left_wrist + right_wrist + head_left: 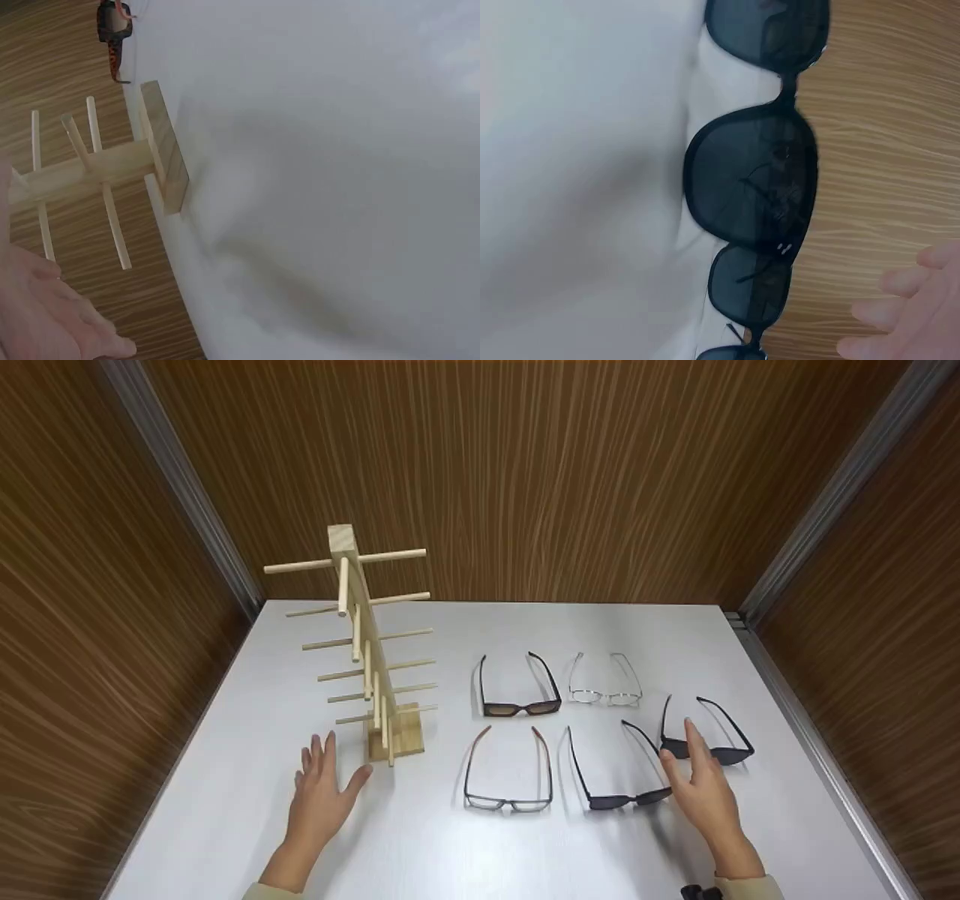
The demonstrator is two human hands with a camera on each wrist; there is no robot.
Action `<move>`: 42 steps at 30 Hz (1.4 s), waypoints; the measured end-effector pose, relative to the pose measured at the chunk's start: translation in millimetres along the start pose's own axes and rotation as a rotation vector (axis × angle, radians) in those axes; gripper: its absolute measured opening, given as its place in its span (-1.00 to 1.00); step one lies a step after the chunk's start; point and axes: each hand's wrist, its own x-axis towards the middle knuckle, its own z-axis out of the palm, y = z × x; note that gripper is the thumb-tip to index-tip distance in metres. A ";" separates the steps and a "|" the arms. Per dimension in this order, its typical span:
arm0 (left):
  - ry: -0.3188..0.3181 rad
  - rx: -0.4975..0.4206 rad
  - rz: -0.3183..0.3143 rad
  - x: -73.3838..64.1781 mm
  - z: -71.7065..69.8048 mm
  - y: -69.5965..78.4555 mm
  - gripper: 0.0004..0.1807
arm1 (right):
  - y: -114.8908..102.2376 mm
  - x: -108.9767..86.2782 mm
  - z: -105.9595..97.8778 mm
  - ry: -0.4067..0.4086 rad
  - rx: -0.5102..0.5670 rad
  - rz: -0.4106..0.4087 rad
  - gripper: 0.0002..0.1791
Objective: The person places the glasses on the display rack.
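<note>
My left hand [319,799] is spread with straight fingers just left of the base of a wooden eyewear rack [367,607]; it holds nothing. Upright on the table, the rack carries several pegs, all bare. Over on the right, my right hand [705,791] hovers with extended fingers above two pairs of black sunglasses, hiding part of each. One pair [611,802] lies to its left and the other [729,755] beyond it. In the right wrist view, dark lenses [750,176] fill the middle, apart from the fingertips [877,313].
Dark-framed clear glasses [487,803], brown-lensed sunglasses [502,709] and thin metal-framed glasses [606,697] lie between the hands, temples unfolded and pointing away. Wood-grain panels [510,480] enclose the white table [315,870] at the back and both sides.
</note>
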 end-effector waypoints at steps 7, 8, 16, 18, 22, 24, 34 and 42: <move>-0.069 -0.150 -0.103 -3.3 7.6 7.3 0.07 | -11.6 -4.4 5.0 0.018 0.215 -0.021 -0.37; -0.080 -0.171 -0.108 -3.7 8.6 8.3 0.09 | -13.6 -5.0 5.8 0.021 0.241 -0.023 -0.39; -0.122 -0.358 -0.117 -5.6 20.7 14.4 -0.08 | -26.6 -9.8 12.2 0.003 0.406 -0.006 -0.46; -0.125 -0.411 -0.122 -6.3 24.6 15.9 -0.13 | -29.9 -10.9 14.1 -0.011 0.465 -0.003 -0.47; -0.138 -0.577 -0.139 -7.5 32.5 18.3 -0.20 | -36.4 -13.6 20.4 -0.029 0.594 0.016 -0.53; -0.167 -0.673 -0.172 -8.0 35.5 19.7 -0.20 | -39.5 -14.8 24.7 -0.040 0.667 0.032 -0.56; -0.305 -0.880 -0.350 -8.8 44.2 30.8 -0.20 | -55.8 -20.5 44.2 -0.130 0.846 0.173 -0.55; -0.357 -0.972 -0.366 -10.7 56.7 37.8 -0.27 | -70.9 -27.1 60.9 -0.220 0.864 0.240 -0.53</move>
